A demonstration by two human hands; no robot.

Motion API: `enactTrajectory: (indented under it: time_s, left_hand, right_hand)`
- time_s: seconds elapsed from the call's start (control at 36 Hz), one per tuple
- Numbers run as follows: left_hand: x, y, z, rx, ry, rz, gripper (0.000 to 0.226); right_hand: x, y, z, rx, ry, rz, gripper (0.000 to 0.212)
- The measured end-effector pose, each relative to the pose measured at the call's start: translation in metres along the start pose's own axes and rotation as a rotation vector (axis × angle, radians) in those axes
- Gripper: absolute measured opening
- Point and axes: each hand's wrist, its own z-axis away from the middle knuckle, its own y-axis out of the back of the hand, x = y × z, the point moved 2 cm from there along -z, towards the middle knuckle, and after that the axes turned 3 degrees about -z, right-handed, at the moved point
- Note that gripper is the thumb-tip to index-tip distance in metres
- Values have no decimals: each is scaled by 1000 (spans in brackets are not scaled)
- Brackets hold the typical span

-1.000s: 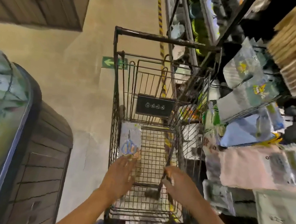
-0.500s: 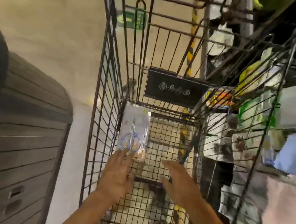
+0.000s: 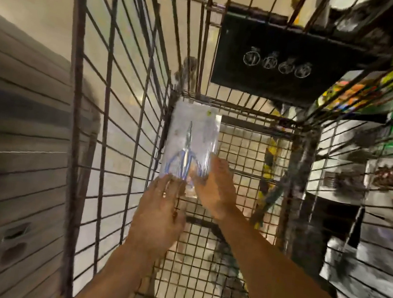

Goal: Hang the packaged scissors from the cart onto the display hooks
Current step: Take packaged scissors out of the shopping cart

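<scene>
Wire cart (image 3: 110, 112), both hands seemingly on scissors pack (image 3: 189, 145)

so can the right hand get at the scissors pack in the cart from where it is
Probably yes: the right hand is already at the scissors pack's lower right edge inside the cart, with nothing between them.

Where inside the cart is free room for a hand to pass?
The wire floor between the scissors package and the cart's right wall is bare. It is crowded at the left wall, where left hand and right hand meet the package.

Dim warm light; heavy blur, edges seemingly warped.
</scene>
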Motion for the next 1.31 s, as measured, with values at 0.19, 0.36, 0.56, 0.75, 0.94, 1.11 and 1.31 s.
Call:
enactTrajectory:
  time_s: [0.19,0.36,0.56,0.75,0.94,1.11,1.31]
  left_hand:
    - [-5,-6,2,63,-38,65,65]
    - [-6,-7,2,64,-46,87,66]
    - [2,-9,1,79,-30,124,66]
    - [21,2,-32,-38,159,300,68]
    - [25,-6,-77,-24,318,336,80]
    - [21,-30,-100,0,437,334,101]
    - [16,-45,-107,167,445,213,106]
  right_hand:
    - [-4,-23,-13,125,-84,-63,77]
    - [3,-16,-20,76,-153,-451,46]
    - [18,12,-2,19,-99,-497,37]
    - [49,50,38,58,-102,-573,44]
    - [78,75,64,152,-30,-597,35]
    - [98,75,65,180,-99,-681,35]
    - [113,79,72,244,-114,-639,41]
